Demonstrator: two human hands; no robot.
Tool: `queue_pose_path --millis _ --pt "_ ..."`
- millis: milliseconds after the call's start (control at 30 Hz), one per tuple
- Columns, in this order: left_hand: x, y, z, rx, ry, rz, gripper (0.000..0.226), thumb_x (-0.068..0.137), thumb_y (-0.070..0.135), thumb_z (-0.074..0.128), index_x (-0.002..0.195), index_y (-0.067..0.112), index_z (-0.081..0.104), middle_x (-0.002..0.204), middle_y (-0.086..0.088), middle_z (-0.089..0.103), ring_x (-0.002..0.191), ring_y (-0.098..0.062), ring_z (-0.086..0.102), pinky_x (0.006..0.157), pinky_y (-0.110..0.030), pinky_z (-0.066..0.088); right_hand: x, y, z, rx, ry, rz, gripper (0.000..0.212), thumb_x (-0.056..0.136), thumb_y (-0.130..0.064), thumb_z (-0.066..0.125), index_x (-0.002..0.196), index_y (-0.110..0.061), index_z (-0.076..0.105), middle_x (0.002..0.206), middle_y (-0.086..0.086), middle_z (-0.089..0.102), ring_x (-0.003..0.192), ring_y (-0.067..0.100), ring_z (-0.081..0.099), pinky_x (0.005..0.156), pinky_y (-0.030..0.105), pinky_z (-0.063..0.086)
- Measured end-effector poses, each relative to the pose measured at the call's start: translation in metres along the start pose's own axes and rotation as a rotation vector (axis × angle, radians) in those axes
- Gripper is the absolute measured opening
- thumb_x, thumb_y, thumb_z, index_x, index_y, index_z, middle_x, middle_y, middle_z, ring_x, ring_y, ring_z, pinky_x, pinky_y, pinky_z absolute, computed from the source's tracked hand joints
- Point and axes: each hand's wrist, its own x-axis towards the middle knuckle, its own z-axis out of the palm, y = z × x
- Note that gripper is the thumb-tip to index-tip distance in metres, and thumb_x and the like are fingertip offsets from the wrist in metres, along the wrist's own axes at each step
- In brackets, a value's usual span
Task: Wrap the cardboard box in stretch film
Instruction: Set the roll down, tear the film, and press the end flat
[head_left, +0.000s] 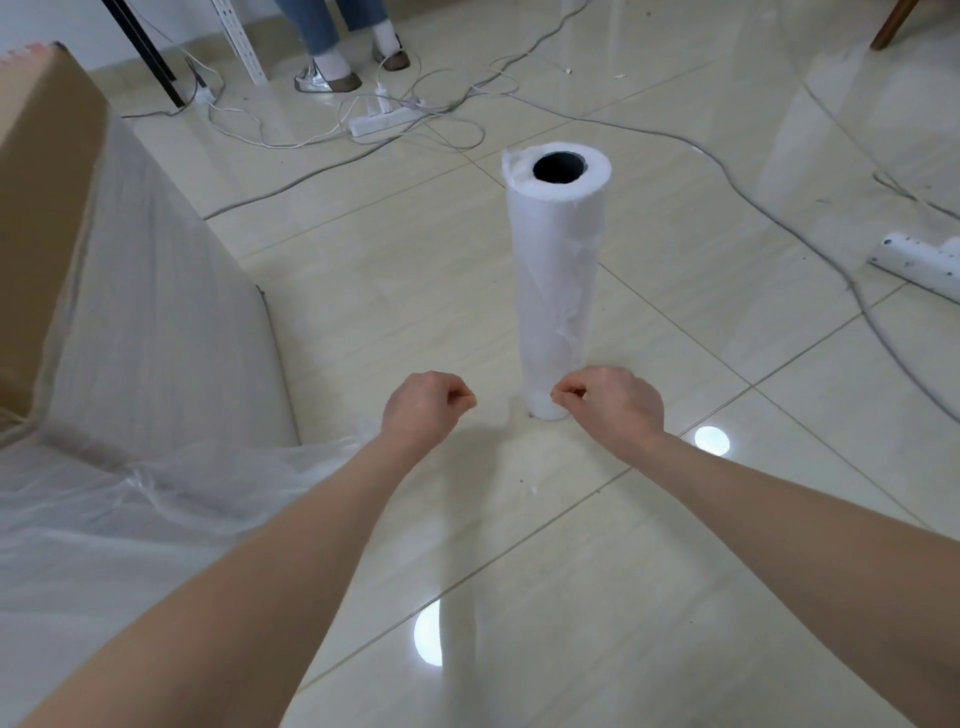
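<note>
Cardboard box (41, 218) far left on floor, side already covered in stretch film (156, 332); slack tail bunches toward left hand (423, 408). Film roll (558, 280) stands upright just beyond right hand (615, 400), likely set aside. Both hands' fingers curled, thumb to forefinger; can't tell if pinching clear film.

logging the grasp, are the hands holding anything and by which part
Cannot be told. Both the left hand and right hand pinch thumb to fingers, but nothing shows in either grip. The film roll stands upright, not gripped.
</note>
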Motion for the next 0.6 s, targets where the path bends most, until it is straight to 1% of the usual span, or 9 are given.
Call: queue_pose_path --millis 67,167,233,300,367,433,467,533,600 --pt "-0.004 0.013 0.004 0.064 -0.023 0.069 0.011 0.087 0.024 0.060 0.089 0.020 0.070 0.095 0.004 0.067 0.093 -0.017 0.061 0.079 -0.030 0.048 -0.002 -0.008 0.001 -0.013 0.014 -0.085 0.019 0.090 -0.037 0.056 0.105 -0.037 0.067 0.102 -0.009 0.063 0.094 0.017 0.060 0.074 0.029 0.044" --pt "-0.007 0.020 0.012 0.021 -0.023 0.073 0.009 0.086 0.022 0.058 0.090 0.019 0.065 0.098 0.003 0.066 0.096 -0.017 0.059 0.079 -0.030 0.047 -0.003 -0.017 0.007 -0.076 -0.023 -0.189 0.040 0.092 -0.042 0.053 0.132 -0.044 0.047 0.102 -0.007 0.063 0.098 0.017 0.060 0.077 0.029 0.045" --pt "-0.009 0.021 0.014 -0.039 -0.030 0.067 0.006 0.086 0.021 0.058 0.088 0.019 0.063 0.094 0.002 0.067 0.095 -0.017 0.061 0.078 -0.032 0.049 0.000 -0.023 0.016 -0.158 -0.130 -0.198 0.054 0.093 -0.039 0.052 0.140 -0.047 0.030 0.104 -0.002 0.064 0.099 0.022 0.061 0.076 0.031 0.046" --pt "-0.011 0.023 0.014 -0.058 -0.055 0.080 0.005 0.085 0.020 0.059 0.087 0.019 0.063 0.091 0.003 0.068 0.092 -0.017 0.062 0.075 -0.032 0.049 0.005 -0.029 0.024 -0.187 -0.219 -0.164 0.062 0.093 -0.034 0.052 0.144 -0.046 0.020 0.111 0.002 0.063 0.104 0.026 0.060 0.080 0.034 0.047" --pt "-0.013 0.025 0.012 -0.069 -0.053 0.084 0.005 0.084 0.020 0.058 0.086 0.019 0.063 0.088 0.004 0.068 0.088 -0.017 0.063 0.073 -0.031 0.048 0.010 -0.033 0.029 -0.179 -0.248 -0.112 0.056 0.094 -0.034 0.051 0.144 -0.043 0.026 0.123 0.003 0.059 0.113 0.027 0.057 0.087 0.034 0.045" --pt "-0.012 0.024 0.012 -0.049 -0.031 0.088 0.003 0.083 0.020 0.057 0.081 0.022 0.060 0.085 0.005 0.067 0.087 -0.019 0.063 0.072 -0.032 0.049 0.014 -0.034 0.032 -0.211 -0.211 -0.068 0.038 0.097 -0.033 0.048 0.134 -0.037 0.046 0.128 0.002 0.058 0.117 0.025 0.055 0.088 0.031 0.043" --pt "-0.011 0.021 0.013 -0.019 -0.025 0.074 0.004 0.084 0.020 0.056 0.083 0.023 0.059 0.086 0.005 0.067 0.088 -0.020 0.063 0.073 -0.032 0.048 0.017 -0.033 0.032 -0.214 -0.179 -0.037 0.030 0.097 -0.030 0.047 0.125 -0.034 0.055 0.126 0.003 0.060 0.115 0.025 0.057 0.084 0.029 0.043" --pt "-0.008 0.017 0.014 0.074 -0.019 0.023 0.014 0.086 0.021 0.053 0.099 0.022 0.058 0.095 0.003 0.068 0.094 -0.023 0.061 0.077 -0.032 0.045 0.021 -0.031 0.033 -0.202 -0.127 0.003 0.026 0.095 -0.023 0.045 0.110 -0.032 0.064 0.117 0.004 0.064 0.107 0.028 0.060 0.076 0.028 0.040" --pt "-0.001 0.014 0.018 0.293 -0.032 0.051 0.039 0.087 0.021 0.053 0.125 0.021 0.047 0.115 0.000 0.062 0.109 -0.025 0.053 0.086 -0.033 0.040 0.023 -0.031 0.035 -0.204 -0.095 -0.003 0.025 0.095 -0.025 0.045 0.106 -0.030 0.067 0.112 0.003 0.066 0.103 0.028 0.061 0.072 0.027 0.039"
